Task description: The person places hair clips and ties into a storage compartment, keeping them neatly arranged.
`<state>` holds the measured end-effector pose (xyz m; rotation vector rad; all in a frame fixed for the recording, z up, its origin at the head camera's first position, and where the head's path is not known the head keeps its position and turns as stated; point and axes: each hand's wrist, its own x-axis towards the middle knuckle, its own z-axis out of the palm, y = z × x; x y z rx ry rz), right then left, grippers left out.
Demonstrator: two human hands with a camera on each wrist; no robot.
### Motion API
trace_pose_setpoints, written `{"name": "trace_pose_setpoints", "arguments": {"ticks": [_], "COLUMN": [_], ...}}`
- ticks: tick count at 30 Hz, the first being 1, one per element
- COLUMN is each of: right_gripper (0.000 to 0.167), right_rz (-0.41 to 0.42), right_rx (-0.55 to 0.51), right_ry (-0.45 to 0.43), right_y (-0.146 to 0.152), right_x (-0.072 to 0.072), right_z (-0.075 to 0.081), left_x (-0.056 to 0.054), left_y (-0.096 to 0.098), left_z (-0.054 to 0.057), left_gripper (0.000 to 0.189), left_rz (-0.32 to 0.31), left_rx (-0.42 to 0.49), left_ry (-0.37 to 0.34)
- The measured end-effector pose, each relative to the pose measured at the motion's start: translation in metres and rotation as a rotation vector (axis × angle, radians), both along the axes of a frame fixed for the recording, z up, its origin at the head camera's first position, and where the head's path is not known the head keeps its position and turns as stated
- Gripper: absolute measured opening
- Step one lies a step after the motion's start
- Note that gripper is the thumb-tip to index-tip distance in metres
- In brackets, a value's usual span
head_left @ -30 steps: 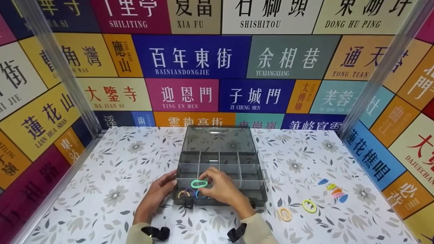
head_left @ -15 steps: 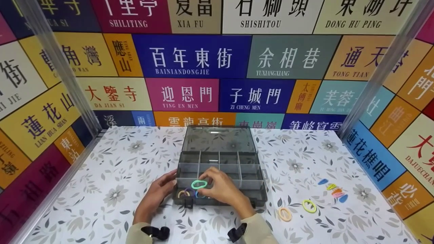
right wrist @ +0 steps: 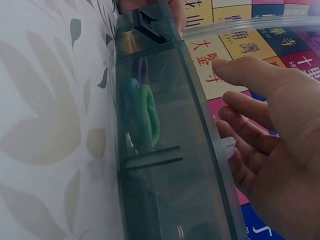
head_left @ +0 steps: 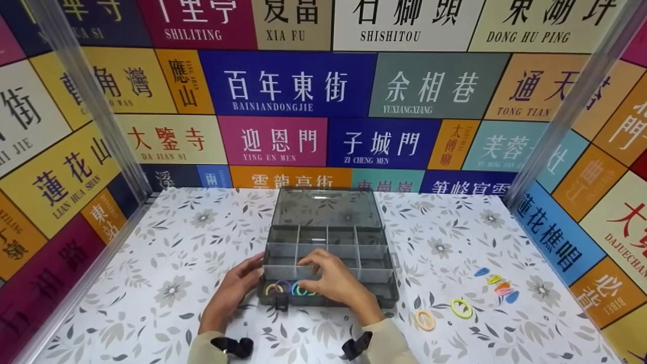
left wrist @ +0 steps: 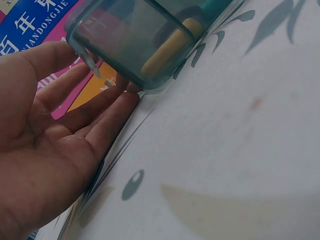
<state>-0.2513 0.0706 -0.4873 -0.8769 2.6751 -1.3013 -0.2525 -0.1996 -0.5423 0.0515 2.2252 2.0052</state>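
Observation:
An organizer box (head_left: pixel 375 298) of dark see-through plastic stands with its lid (head_left: pixel 326 208) raised at the back. My left hand (head_left: pixel 240 283) rests its fingertips against the box's left side, with the fingers fairly straight in the left wrist view. Above the front row hovers my right hand (head_left: pixel 331 278), thumb and fingers apart and nothing between them. Below it in the front left compartments lie a green hair tie (right wrist: pixel 145 117), a blue hair tie (head_left: pixel 295 288), a purple hair tie (head_left: pixel 284 286) and a beige hair tie (head_left: pixel 274 288). My right hand partly hides the green and blue ones.
To the right on the floral cloth (head_left: pixel 172 242) lie a peach hair tie (head_left: pixel 424 320), a yellow-green hair tie (head_left: pixel 461 308) and several small snap clips (head_left: pixel 503 288). Clear upright posts (head_left: pixel 561 106) and a sign-patterned wall (head_left: pixel 293 83) bound the table.
The green hair tie has left my right fingers and dropped into the front compartment beside the blue one. My right thumb and fingers have parted slightly. My left hand stays where it was.

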Motion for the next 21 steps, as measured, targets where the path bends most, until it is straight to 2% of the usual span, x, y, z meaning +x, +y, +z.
{"name": "trace_pose_setpoints", "arguments": {"ticks": [10, 21], "right_gripper": [0.031, 0.028], "right_rz": [0.023, 0.001], "right_rx": [-0.073, -0.107], "right_ry": [0.014, 0.115], "right_y": [0.01, 0.05], "right_x": [0.001, 0.01], "right_z": [0.006, 0.032], "left_x": [0.0, -0.001], "left_y": [0.001, 0.002], "left_z": [0.002, 0.001], "left_gripper": [0.049, 0.049], "left_rz": [0.002, 0.011], "left_rx": [0.01, 0.004], "left_ry": [-0.01, -0.014]}}
